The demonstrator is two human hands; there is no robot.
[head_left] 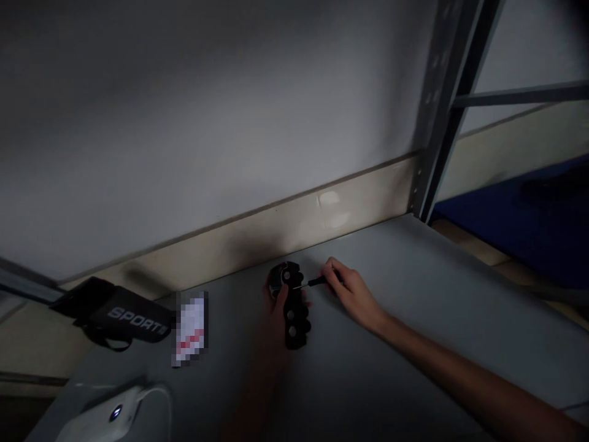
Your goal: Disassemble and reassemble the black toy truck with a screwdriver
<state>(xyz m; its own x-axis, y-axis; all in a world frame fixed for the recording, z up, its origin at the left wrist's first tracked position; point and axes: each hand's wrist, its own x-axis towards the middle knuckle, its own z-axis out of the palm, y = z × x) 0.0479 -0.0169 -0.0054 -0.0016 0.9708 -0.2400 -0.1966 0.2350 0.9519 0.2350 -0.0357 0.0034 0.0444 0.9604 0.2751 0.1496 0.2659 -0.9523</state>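
Note:
My left hand [277,305] is wrapped round a dark, long object [296,328] with a scalloped right edge and several round silvery discs on its face. What kind of object it is, I cannot make out in the dim light. The thumb presses on its upper part, while the other fingers are mostly hidden behind it. From the right, my right hand [350,293] pinches the dark handle of a small screwdriver [316,281]. Its thin shaft points left, and the tip meets or lies just over the object's upper half.
Left on the grey surface [391,264] lie a black case [133,316] lettered "SPORT" with a strap loop, a blurred-out white and red item [191,325], and a white power bank [103,417] with a cable. A wall stands behind; a metal rack post [442,141] rises at right.

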